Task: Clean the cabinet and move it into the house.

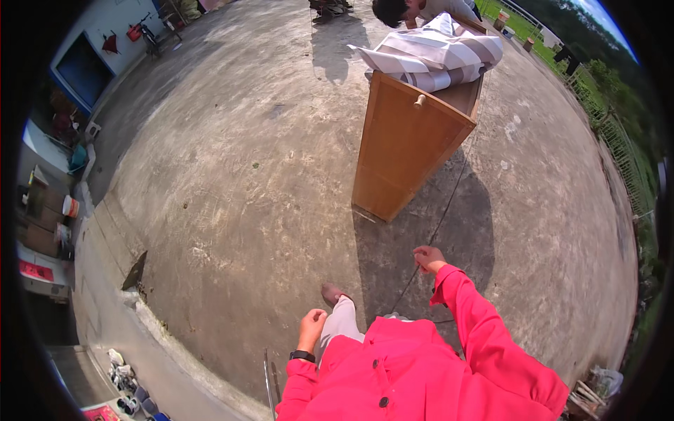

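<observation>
My left hand (pixel 313 325), with a black band at its wrist, hangs beside my leg with fingers curled; nothing shows in it. My right hand (pixel 428 259) is held out over the shaded concrete, fingers loosely bent, and no held object is visible. Beyond it stands a tall, narrow wooden cabinet (pixel 416 152) with a small round knob (pixel 419 101) near its upper edge. A folded checked cloth (pixel 437 52) in white, grey and brown lies bunched on its top. Neither hand touches the cabinet or the cloth.
Behind the cabinet a person (pixel 392 11) bends forward. A low concrete ledge (pixel 179 347) curves along the left, with shoes (pixel 124 381) beyond it. A thin metal rod (pixel 268 379) stands near my left sleeve. Sticks (pixel 584 397) lie at lower right; a fence (pixel 624 150) runs along the right.
</observation>
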{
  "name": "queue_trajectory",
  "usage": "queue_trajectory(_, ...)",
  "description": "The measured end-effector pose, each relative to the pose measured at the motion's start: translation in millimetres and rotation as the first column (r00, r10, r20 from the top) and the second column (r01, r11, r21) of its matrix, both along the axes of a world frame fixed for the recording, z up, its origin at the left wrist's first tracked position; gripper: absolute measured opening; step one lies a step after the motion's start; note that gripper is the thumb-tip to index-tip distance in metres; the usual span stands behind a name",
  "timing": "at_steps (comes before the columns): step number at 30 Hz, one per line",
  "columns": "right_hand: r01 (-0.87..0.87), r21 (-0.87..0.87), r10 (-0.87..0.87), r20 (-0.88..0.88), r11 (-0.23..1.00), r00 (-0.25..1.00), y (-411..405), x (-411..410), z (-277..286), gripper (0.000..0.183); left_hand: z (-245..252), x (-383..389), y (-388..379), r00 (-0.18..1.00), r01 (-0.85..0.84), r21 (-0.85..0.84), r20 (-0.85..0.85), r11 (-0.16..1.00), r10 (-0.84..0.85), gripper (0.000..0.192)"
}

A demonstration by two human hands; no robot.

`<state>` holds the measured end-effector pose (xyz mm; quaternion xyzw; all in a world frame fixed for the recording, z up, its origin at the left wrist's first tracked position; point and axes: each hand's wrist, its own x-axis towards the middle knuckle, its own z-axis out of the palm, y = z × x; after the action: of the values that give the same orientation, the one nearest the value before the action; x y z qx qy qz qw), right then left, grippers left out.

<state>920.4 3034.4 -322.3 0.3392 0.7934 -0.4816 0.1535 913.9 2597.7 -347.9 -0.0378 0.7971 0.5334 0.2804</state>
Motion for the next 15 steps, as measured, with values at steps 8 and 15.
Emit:
queue_trajectory(8,0.310,-0.201,-0.356,-0.268,0.929,0.895,18,-111,96,0.036,9,-116,-13,0.996,0.042,-0.030,-0.075,0.999,-0.045,0.020)
queue_trajectory(15,0.242,-0.522,-0.498,-0.429,0.818,0.754,35,-180,210,0.042,19,-171,30,0.991,0.115,-0.003,-0.073,0.993,-0.115,0.020)
